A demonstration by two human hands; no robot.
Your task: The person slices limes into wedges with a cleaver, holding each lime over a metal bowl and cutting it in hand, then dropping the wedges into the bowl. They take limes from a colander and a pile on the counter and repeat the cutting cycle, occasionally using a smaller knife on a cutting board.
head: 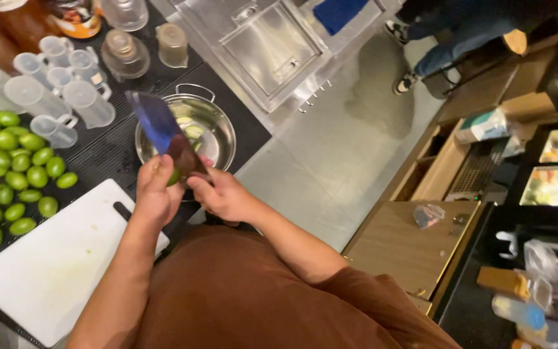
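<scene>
Operator: Hands first. I see my left hand (156, 194) curled tight around a small green lime (173, 178), held just near of the steel bowl (221, 145). My right hand (222, 194) is clamped on the handle of a broad knife (163, 132), whose blade slants up and to the left across the bowl.

Observer: Where does the lime sit against the blade?

Operator: Touching it, low on the blade, between both hands. Cut pieces lie in the bowl. A white cutting board (53, 265) lies on the counter (114, 152) left of my hands, with a heap of whole limes (8, 174) farther left and clear measuring jugs (66, 97) beyond.
</scene>
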